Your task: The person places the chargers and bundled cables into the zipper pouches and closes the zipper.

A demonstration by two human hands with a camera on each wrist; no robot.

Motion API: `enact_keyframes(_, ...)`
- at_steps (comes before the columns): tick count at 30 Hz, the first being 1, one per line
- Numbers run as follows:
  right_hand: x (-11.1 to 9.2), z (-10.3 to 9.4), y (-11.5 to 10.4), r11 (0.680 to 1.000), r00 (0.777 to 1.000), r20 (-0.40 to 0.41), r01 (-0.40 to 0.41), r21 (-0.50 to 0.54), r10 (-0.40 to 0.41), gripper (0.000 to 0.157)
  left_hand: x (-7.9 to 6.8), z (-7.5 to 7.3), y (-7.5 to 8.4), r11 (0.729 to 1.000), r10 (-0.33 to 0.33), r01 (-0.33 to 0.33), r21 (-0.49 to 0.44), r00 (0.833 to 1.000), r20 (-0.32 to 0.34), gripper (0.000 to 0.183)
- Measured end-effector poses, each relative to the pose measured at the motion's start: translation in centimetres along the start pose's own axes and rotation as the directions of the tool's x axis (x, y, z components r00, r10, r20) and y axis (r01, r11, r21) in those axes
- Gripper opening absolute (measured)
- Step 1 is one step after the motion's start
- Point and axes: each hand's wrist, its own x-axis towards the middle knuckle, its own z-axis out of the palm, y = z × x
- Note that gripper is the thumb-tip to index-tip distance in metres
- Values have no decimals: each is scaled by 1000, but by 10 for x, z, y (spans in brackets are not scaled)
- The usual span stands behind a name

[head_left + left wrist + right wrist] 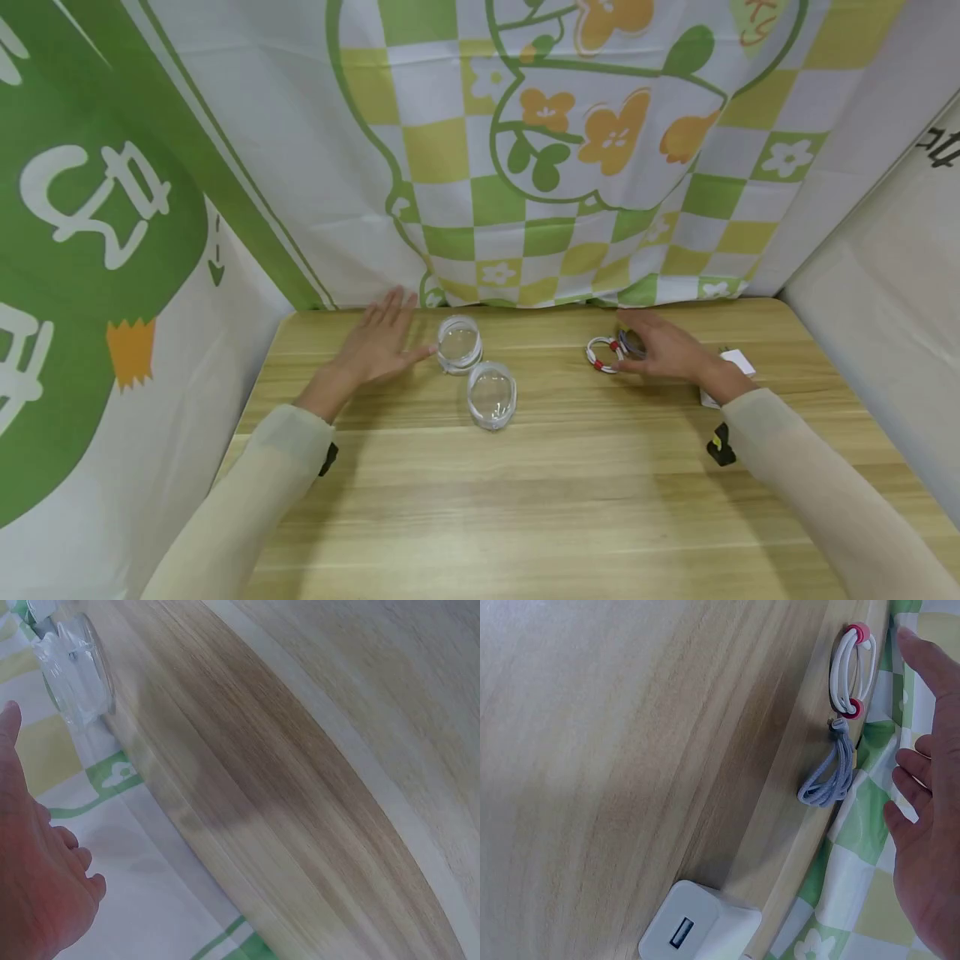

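My left hand (378, 346) is spread flat near the table's back edge, thumb pointing right. Its thumb tip reaches the side of a clear round container (460, 343), which also shows in the left wrist view as a shiny clear container (75, 671). A second clear round container (492, 396) sits just in front of it. My right hand (667, 346) hovers over two coiled cables with thumb and fingers apart. One is a white cable (843, 671) with red ties; beside it lies a grey cable (831, 776), partly hidden by the hand in the head view. Neither hand holds anything.
A white USB charger (738, 361) lies right of my right wrist, with a white object (708, 401) partly hidden below it. Nearer stands a small black item with a yellow patch (720, 446). A patterned cloth (525, 233) hangs along the table's back edge.
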Motion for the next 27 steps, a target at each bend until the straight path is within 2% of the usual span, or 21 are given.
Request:
enact_keyframes(6,0,5,-3,1000,999,-24,30,4,-30,99,-2,0,10,999,34,-34,5,999,-16,102)
enact_keyframes(16,2,10,-4,997,997,-26,71,-2,-71,92,-3,-4,39,995,99,-100,-3,995,-17,100)
enact_keyframes(27,3,18,-2,998,998,-10,68,-5,-68,93,-6,5,70,988,153,-153,-36,988,-6,102)
